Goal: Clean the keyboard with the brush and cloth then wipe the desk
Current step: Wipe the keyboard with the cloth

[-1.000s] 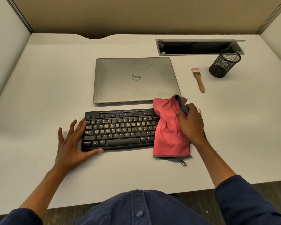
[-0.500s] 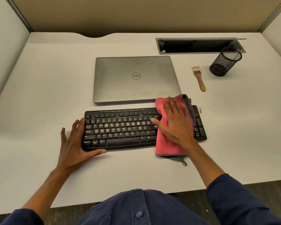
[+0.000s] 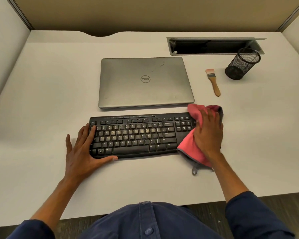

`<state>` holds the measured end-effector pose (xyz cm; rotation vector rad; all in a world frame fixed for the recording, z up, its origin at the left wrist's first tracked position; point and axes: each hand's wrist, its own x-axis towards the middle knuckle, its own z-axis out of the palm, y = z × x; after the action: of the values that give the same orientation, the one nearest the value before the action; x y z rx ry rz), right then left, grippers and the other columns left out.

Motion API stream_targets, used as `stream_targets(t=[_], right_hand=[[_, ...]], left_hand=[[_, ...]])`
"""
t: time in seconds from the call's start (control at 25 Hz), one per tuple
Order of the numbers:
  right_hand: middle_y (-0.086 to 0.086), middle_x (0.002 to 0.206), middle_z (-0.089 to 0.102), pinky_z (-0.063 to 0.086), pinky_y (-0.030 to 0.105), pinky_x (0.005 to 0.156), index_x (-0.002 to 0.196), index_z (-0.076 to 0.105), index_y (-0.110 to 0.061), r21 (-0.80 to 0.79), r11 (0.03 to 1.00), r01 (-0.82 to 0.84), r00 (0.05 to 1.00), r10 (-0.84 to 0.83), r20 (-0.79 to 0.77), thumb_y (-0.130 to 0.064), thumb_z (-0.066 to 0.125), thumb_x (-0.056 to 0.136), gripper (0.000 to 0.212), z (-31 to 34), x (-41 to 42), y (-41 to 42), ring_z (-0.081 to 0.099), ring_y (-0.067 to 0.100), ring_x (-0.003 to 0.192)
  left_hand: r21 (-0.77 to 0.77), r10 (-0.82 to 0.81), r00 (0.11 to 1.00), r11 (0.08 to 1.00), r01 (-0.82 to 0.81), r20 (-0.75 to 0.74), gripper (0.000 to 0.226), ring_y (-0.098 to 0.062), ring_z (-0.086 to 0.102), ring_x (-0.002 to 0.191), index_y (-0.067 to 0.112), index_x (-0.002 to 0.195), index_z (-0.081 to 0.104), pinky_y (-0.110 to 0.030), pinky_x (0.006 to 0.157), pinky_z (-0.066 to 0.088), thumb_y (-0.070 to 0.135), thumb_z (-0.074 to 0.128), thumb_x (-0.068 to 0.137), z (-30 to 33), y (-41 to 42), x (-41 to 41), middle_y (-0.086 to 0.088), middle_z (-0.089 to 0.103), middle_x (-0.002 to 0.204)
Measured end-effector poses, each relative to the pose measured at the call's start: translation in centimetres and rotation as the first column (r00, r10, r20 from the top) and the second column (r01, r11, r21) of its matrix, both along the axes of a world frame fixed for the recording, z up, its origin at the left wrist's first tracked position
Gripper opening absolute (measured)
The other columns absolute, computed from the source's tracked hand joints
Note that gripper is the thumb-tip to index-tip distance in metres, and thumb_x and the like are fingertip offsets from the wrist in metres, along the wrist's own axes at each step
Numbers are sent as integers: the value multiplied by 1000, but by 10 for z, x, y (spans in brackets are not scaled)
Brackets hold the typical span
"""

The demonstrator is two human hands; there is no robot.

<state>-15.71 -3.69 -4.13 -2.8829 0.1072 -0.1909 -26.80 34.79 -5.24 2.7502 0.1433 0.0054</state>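
A black keyboard lies on the white desk, in front of a closed laptop. My left hand rests flat against its left end, fingers on the outer keys and thumb along the front edge. My right hand presses a pink cloth with grey trim onto the keyboard's right end, with straight fingers pointing away from me. The cloth hides the number pad's right side and hangs over the front edge. A small brush with a wooden handle lies apart on the desk, behind my right hand.
A closed silver laptop sits just behind the keyboard. A black mesh pen cup stands at the back right beside an open cable slot. Partition walls enclose the desk on three sides.
My right hand went from gripping the bunched cloth to pressing it flat, then slid it right to the keyboard's right end. My left hand barely moved.
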Motion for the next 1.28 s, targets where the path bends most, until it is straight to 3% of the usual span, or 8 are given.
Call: stream_targets(t=[0.2,0.28,0.36,0.48,0.6,0.84,1.04,1.28], right_hand=[[11,133,53,44,42,90,137,47,-14,348,929,123,988,-148,45,-16,39,104,34,23,-3,-40,56,32,115],[4,140,49,44,32,84,141,44,-19,280,959,-42,999,34,35,-11,43,101,41,28,-18,-33,54,19,105],[8,146,43,47,39,96,143,44,-14,27,970,-241,967,243,-76,3,52,88,58,25,-35,-16,46,26,122],[10,151,37,49,43,98,147,39,-16,-178,933,-312,918,248,-310,-1,54,86,65,46,-54,-3,31,35,140],[7,141,46,44,36,90,139,45,-20,-208,934,-291,892,186,-413,-4,47,90,51,74,-63,2,43,29,128],[14,152,31,49,41,94,150,31,-24,-218,924,-313,900,215,-379,1,46,89,68,63,-54,40,33,34,139],[11,133,52,45,38,92,128,54,-21,-245,877,-412,868,297,-397,2,47,87,48,81,-64,42,52,30,119],[14,156,29,43,46,105,152,30,-30,-140,951,-277,938,236,-255,-5,51,91,70,67,-11,57,25,34,145]], left_hand=[[-8,-4,1000,1000,4,-1,129,-12,10,153,25,159,18,-46,123,-9,100,42,57,0,1,1,1,15,166],[-6,-7,1000,1000,7,-1,129,-12,10,153,24,159,18,-46,123,-9,100,42,57,0,0,1,0,16,166],[-4,-9,1000,1000,9,-4,129,-12,11,153,24,159,19,-44,123,-10,100,43,57,2,-1,1,0,17,166],[-1,-3,1000,1000,3,-2,129,-11,11,153,24,159,19,-42,123,-12,100,42,57,3,-2,1,0,18,166],[5,-5,1000,1000,5,-6,129,-12,11,153,24,159,18,-43,123,-12,99,43,57,4,-2,1,-1,18,166],[12,2,1000,1000,-2,-9,130,-10,9,153,24,159,18,-44,122,-13,100,42,56,4,-3,0,0,17,166],[-1,2,1000,1000,-2,-6,130,-10,9,153,24,159,18,-44,122,-13,100,42,57,4,-1,0,1,16,166],[3,-2,1000,1000,2,1,130,-11,8,153,24,159,17,-44,123,-12,101,41,57,3,-2,0,1,16,166]])
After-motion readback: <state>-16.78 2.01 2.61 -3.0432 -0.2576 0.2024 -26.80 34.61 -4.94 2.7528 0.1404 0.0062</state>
